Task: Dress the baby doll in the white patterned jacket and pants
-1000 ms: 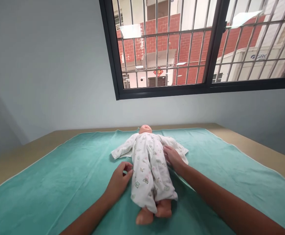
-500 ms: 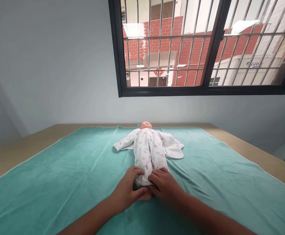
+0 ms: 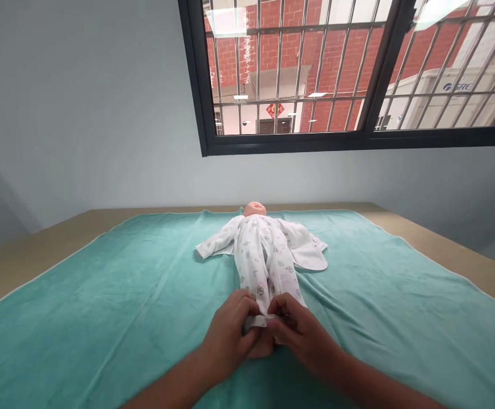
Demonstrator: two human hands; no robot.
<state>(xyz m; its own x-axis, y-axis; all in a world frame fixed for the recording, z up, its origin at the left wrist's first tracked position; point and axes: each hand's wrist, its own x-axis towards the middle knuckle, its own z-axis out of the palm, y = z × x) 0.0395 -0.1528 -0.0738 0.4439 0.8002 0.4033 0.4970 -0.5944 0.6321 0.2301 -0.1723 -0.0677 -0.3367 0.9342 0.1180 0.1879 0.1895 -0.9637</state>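
Note:
A baby doll lies on its back on a teal towel, head toward the wall. It wears a white printed romper with the sleeves spread out to both sides. My left hand and my right hand meet at the doll's feet. Both pinch the hem of the romper's legs, fingers curled round the white cloth. The doll's feet are mostly hidden under my hands.
The towel covers a tan table that stands against a pale wall. Above it is a dark-framed barred window looking onto a red brick building.
My hands slid from the doll's sides down to its feet and closed on the romper's leg hem. The bare feet seen earlier are now covered.

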